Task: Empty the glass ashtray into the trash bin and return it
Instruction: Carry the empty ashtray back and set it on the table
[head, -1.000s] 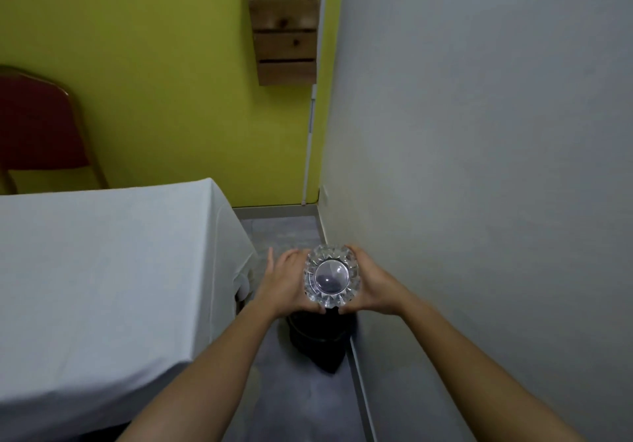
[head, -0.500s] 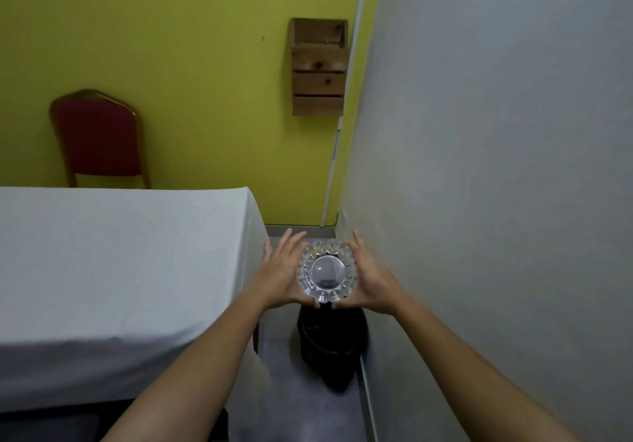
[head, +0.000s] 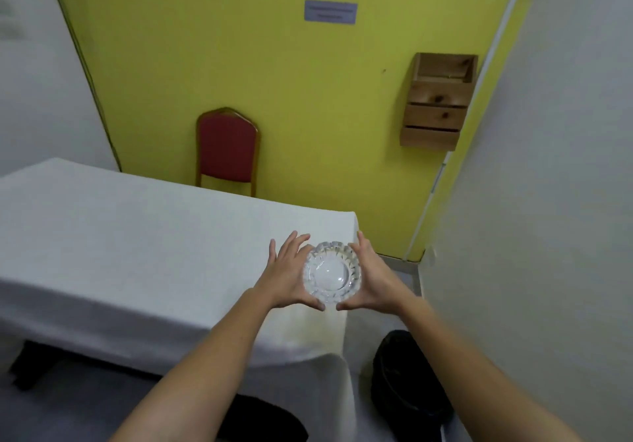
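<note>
The clear cut-glass ashtray (head: 331,273) is held between both palms above the right end of the table (head: 137,243), which is draped in a white cloth. My left hand (head: 286,275) presses its left side with fingers spread. Against its right side lies my right hand (head: 371,277). The ashtray's bowl looks empty. A black trash bin (head: 404,380) with a dark liner stands on the floor at the lower right, between the table's corner and the white wall.
A red chair (head: 227,148) with a gold frame stands behind the table against the yellow wall. A wooden wall box (head: 436,100) hangs at the right of that wall. A white wall (head: 548,202) closes the right side.
The ashtray and both hands have moved left and up, from above the trash bin to above the table's right end. The view has swung left, showing more table and chair.
</note>
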Motion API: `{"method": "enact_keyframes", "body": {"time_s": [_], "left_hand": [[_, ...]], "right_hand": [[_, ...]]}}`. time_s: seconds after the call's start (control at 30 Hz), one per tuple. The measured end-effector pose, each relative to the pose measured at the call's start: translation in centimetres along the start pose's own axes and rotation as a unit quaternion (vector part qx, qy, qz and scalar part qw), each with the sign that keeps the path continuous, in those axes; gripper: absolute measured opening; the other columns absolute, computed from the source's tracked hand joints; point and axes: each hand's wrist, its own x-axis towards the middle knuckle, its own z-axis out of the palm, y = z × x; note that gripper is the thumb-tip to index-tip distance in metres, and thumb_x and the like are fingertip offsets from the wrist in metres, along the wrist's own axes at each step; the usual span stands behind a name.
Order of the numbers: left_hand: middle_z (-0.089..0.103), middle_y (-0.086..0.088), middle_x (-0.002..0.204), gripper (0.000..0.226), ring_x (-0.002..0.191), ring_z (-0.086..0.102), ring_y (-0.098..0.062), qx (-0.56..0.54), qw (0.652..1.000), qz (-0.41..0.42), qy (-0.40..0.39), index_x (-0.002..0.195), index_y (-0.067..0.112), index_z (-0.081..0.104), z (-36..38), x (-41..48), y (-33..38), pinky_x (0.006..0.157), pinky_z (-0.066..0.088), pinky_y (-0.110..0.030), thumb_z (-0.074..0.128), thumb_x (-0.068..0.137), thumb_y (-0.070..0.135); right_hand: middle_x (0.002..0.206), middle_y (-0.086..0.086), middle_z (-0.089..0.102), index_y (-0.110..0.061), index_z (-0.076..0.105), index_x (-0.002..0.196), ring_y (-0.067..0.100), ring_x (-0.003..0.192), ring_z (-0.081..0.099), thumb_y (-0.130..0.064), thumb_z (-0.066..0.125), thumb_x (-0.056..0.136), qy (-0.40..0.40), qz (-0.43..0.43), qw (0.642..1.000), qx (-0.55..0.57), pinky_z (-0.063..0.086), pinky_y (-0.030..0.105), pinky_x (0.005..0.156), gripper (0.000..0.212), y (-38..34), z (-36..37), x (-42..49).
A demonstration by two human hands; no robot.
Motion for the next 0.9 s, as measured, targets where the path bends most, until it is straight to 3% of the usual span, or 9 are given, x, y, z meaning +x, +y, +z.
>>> {"method": "enact_keyframes", "body": {"time_s": [0.27,0.5,0.67,0.9], "left_hand": [[0.008,0.003,0.159,0.128,0.147,-0.012,-0.016,0.049,0.998,-0.049,0.002,0.145,0.015,0.026,-4.6,-2.7,-13.9,0.114,-0.011,-0.056,0.07,0.044,0.079],[0.006,0.001,0.16,0.128,0.147,-0.013,-0.018,0.1,0.989,-0.107,-0.017,0.146,0.015,0.024,-8.9,-6.5,-25.6,0.112,-0.014,-0.055,0.068,0.046,0.081],[0.006,0.001,0.16,0.127,0.147,-0.011,-0.019,0.107,0.983,-0.143,-0.034,0.146,0.015,0.024,-9.5,-7.2,-30.3,0.113,-0.013,-0.056,0.068,0.047,0.08],[0.01,0.001,0.159,0.122,0.147,-0.008,-0.018,0.103,0.979,-0.167,-0.056,0.143,0.016,0.03,-9.7,-5.4,-36.4,0.114,-0.01,-0.055,0.069,0.047,0.08]], "right_hand": [[0.161,0.014,0.002,-0.008,0.011,0.148,0.027,0.148,0.006,-0.053,0.089,0.048,-0.016,-0.038,0.998,0.044,0.021,0.044,0.119,0.134,-9.1,6.9,10.3],[0.161,0.008,0.003,-0.01,0.009,0.149,0.023,0.146,0.017,-0.052,0.09,0.047,-0.049,-0.067,0.992,0.093,0.024,0.036,0.118,0.136,-17.8,13.9,18.1],[0.161,0.008,0.003,-0.012,0.011,0.148,0.024,0.147,0.015,-0.054,0.089,0.047,-0.075,-0.082,0.989,0.1,0.025,0.042,0.118,0.134,-20.0,17.1,22.3],[0.16,0.006,0.012,-0.018,0.01,0.148,0.025,0.142,0.026,-0.054,0.089,0.047,-0.113,-0.085,0.983,0.117,0.029,0.038,0.116,0.133,-20.8,20.8,28.8]]}}
